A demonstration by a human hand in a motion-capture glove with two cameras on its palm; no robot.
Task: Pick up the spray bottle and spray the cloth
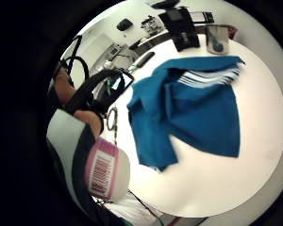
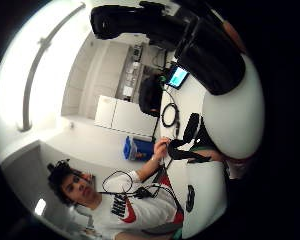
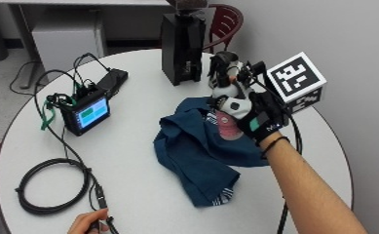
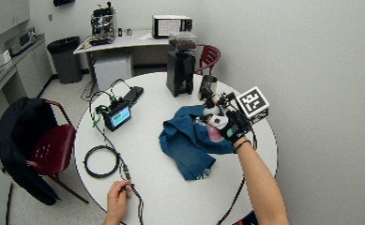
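Gloved right hand [image 3: 257, 119] was wrapped round the spray bottle [image 3: 226, 105], held up over the far-right edge of the blue cloth [image 3: 198, 151] mid-table. Best aim nozzle down at cloth centre, keep bottle upright, squeeze trigger w/ index finger only

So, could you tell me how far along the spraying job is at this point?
The pickup looks done: the gloved hand grips the bottle and holds it over the blue cloth, which lies crumpled on the table. The bottle's label shows close by the palm in the little-finger view. In hand is aiming. Left: the spraying itself; no mist or wet patch can be seen.
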